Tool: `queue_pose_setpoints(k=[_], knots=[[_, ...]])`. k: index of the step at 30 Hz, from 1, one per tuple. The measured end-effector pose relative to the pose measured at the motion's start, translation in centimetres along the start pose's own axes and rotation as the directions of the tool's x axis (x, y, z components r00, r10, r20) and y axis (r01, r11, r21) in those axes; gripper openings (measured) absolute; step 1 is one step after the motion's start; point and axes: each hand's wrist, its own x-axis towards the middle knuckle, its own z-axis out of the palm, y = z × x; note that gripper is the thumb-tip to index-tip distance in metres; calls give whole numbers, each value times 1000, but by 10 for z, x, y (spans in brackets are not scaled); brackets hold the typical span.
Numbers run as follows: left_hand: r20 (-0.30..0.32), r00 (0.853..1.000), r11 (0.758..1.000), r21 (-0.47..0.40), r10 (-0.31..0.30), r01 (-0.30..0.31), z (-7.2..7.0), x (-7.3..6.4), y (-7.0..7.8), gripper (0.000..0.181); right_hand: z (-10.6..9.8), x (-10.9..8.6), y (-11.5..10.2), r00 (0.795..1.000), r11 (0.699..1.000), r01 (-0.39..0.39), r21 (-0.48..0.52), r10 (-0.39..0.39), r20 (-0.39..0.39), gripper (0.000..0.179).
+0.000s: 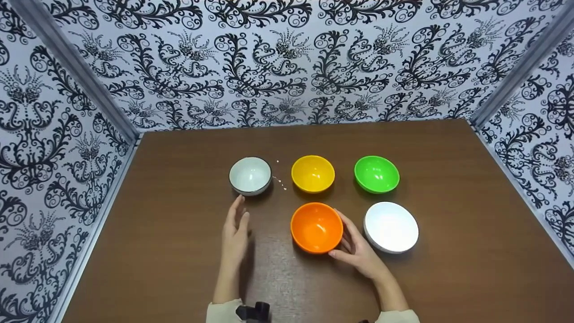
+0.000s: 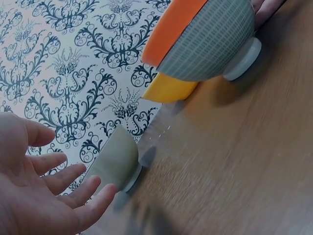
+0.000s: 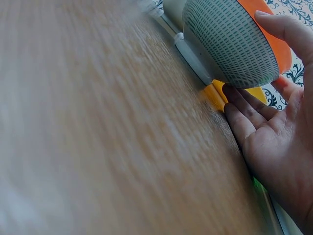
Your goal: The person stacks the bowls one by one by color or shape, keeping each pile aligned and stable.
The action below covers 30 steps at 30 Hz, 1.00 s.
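The orange bowl [image 1: 316, 228], nested in a patterned bowl [image 3: 230, 46], is mid-worktop [image 1: 287, 273], gripped by the right hand [image 1: 360, 252], beside a white bowl [image 1: 391, 226]. The left hand [image 1: 235, 229], fingers loose, is by a pale bowl [image 1: 250, 175]. White specks [image 1: 284, 189], a yellow bowl [image 1: 312, 174] and a green bowl [image 1: 376, 174] follow rightward; a scrollwork wall [image 1: 287, 67] lines the far edge.

Wide passage left of the pale bowl [image 1: 250, 175], orange bowl [image 1: 316, 228] and yellow bowl [image 1: 313, 174] as obstacles rightward.
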Motion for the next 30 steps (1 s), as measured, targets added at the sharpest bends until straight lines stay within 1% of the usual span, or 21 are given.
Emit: queue_pose_setpoints(k=[5, 11, 16, 21, 25, 30], knots=[[-6, 1000, 1000, 1, -7, 7, -4, 4, -2, 47, 0, 0, 0, 1000, 1000, 6, -1, -6, -1, 93], [-8, 1000, 1000, -4, -25, 25, -6, 14, -3, 48, 0, 0, 1, 1000, 1000, 8, -9, -8, -5, 92], [16, 998, 998, -16, -62, 62, -8, 21, -1, 50, -1, -1, 2, 999, 999, 32, -6, -32, 3, 92], [11, 995, 995, -19, -102, 103, -9, 30, -1, 55, -1, -1, 2, 999, 999, 49, 5, -49, 12, 93], [-9, 991, 988, -75, -135, 134, -9, 37, -1, 57, -1, -1, 1, 1000, 1000, 18, -1, -18, 2, 92], [-41, 989, 980, -146, -142, 135, -9, 41, -2, 57, 0, -1, 0, 1000, 1000, -5, -1, 5, -5, 92]])
